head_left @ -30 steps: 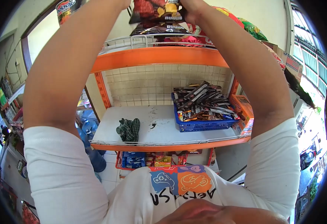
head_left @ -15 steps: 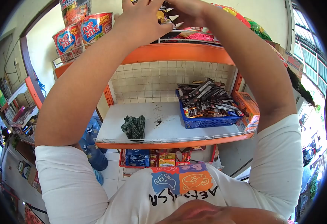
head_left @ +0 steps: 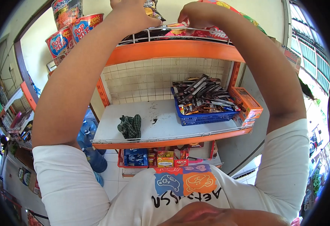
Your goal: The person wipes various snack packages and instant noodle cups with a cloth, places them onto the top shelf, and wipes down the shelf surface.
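At the top edge, my left hand is closed on a black snack packet, which stands up beside its thumb. The frame cuts off part of this hand and the packet's top. To the right, my right hand hangs over red snack packets on the upper shelf, its fingers loosely bent and apart. Nothing shows in it. A low white wire rail runs along the front of this shelf, above its orange edge.
Stacked instant noodle cups stand at upper left. The shelf below holds a dark green checked cloth, a blue basket of thin dark sachets and an orange box. Blue water jugs stand at lower left.
My hands have moved apart: the left shifts left with the packet, the right moves right and down from it, its fingers now more bent. The view has shifted slightly.
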The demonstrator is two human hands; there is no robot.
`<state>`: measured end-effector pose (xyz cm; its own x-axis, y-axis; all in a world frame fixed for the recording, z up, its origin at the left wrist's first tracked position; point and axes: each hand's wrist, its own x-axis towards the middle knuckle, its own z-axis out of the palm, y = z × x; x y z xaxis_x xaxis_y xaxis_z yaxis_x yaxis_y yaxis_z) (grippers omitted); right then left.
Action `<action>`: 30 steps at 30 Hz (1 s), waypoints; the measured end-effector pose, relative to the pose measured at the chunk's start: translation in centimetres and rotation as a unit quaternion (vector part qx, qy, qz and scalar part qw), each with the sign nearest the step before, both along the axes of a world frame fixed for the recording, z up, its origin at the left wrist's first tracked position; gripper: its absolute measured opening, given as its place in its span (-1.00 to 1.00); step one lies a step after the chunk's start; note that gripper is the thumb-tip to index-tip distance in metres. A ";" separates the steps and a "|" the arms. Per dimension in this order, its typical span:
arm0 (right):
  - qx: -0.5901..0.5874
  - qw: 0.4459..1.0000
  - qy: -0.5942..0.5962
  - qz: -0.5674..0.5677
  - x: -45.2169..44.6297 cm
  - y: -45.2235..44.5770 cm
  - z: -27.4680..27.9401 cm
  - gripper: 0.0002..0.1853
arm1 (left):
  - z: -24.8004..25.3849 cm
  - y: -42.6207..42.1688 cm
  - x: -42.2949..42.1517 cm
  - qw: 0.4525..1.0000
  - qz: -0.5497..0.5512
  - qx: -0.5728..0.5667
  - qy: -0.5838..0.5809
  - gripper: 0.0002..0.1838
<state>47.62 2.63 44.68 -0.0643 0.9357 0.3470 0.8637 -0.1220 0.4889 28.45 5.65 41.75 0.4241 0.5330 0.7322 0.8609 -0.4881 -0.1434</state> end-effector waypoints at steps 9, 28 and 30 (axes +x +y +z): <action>-0.233 0.967 -0.101 -0.003 -1.4 0.8 3.1 -0.66 | -0.5 -0.4 0.5 0.991 -0.017 -0.112 -0.074 0.04; 0.139 0.989 -0.048 -0.011 -5.4 -1.7 1.2 -0.64 | -1.0 0.6 0.0 0.990 -0.098 -0.071 -0.075 -0.21; 0.198 0.978 -0.063 0.036 -4.4 -2.2 1.9 -0.74 | -0.4 0.3 0.1 0.989 -0.096 -0.097 -0.065 -0.19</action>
